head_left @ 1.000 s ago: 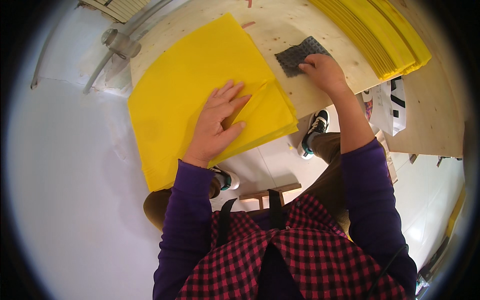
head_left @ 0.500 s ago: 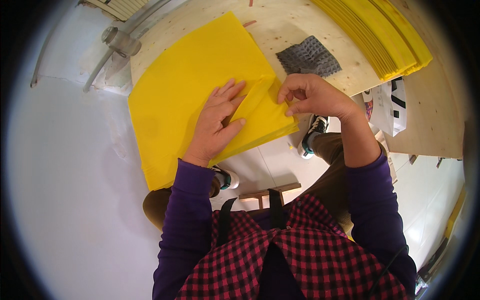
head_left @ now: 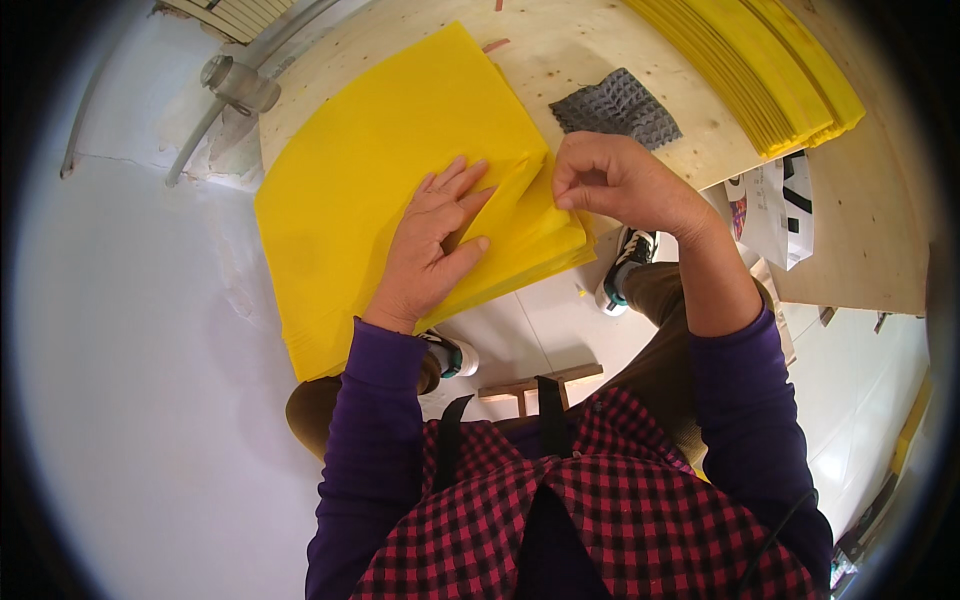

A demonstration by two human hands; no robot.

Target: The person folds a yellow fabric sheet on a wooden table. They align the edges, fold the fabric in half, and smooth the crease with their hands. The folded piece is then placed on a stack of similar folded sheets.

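A stack of thin yellow sheets (head_left: 370, 170) lies on the near left part of the wooden table, its near side reaching past the table edge. My left hand (head_left: 428, 240) rests palm down on the stack with fingers spread. Between my hands, the top sheet's right corner is raised and creased into a fold (head_left: 510, 205). My right hand (head_left: 620, 180) is pinched at the stack's right edge, thumb against index finger, at a yellow sheet's border. How many layers are in the pinch is hidden.
A grey waffle-textured cloth (head_left: 620, 110) lies on the wooden table (head_left: 560, 50) beyond my right hand. Folded yellow bundles (head_left: 760, 80) are piled at the far right. Below them is a white printed bag (head_left: 770, 215). A metal fitting (head_left: 240, 85) and pipe stand at the left wall.
My right hand has risen slightly away from me, its thumb closing against the index finger. The yellow corner layers have shifted and spread a little. My left hand stays in place.
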